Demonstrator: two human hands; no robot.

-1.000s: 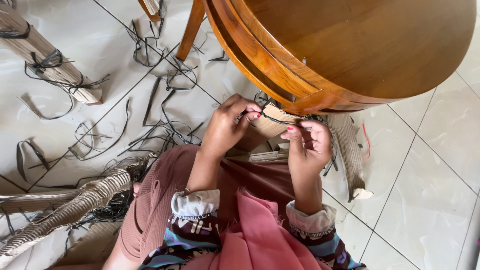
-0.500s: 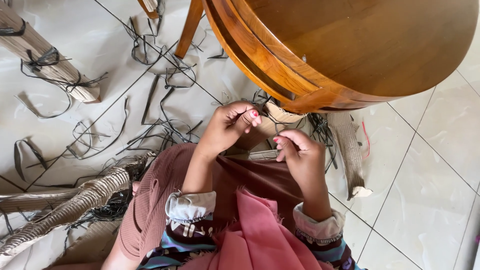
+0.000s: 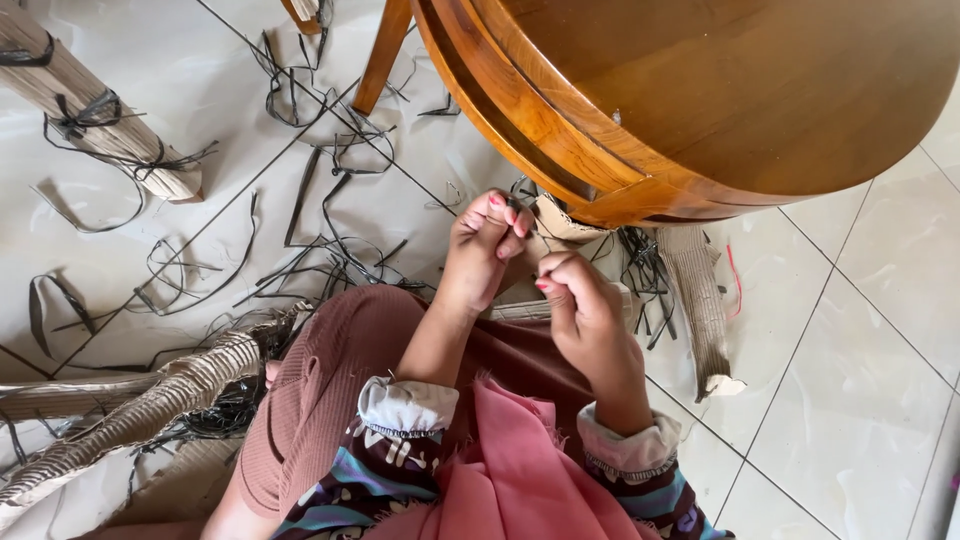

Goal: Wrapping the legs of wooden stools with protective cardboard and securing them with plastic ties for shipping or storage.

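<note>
Corrugated brown cardboard, a small torn scrap (image 3: 556, 222), sits just below the rim of the round table and right beside the person's two hands, which meet over the lap. The left hand (image 3: 482, 250) is curled nearly into a fist, its fingertips pinched together on something too small to make out; the right hand (image 3: 585, 310) is likewise curled tight, thumb pressed to forefinger, and whether the two share a thin strip between them cannot be told. Beneath them lie a ribbed rust-pink trouser leg (image 3: 320, 400) and a pink fringed cloth (image 3: 510, 470). Above the hands curves the round polished wooden surface (image 3: 720, 90), its leg (image 3: 380, 55) slanting down to the floor. Large glossy white floor tiles (image 3: 880, 300) with thin dark grout lines spread all around, littered on the left with loose dark flat strips (image 3: 320, 220) in loops and tangles. A long roll of corrugated cardboard (image 3: 100, 120) tied with dark strips lies at the upper left, another rolled bundle (image 3: 130, 410) lies at the lower left, and a narrow corrugated strip (image 3: 700, 300) lies to the right under the table edge.
</note>
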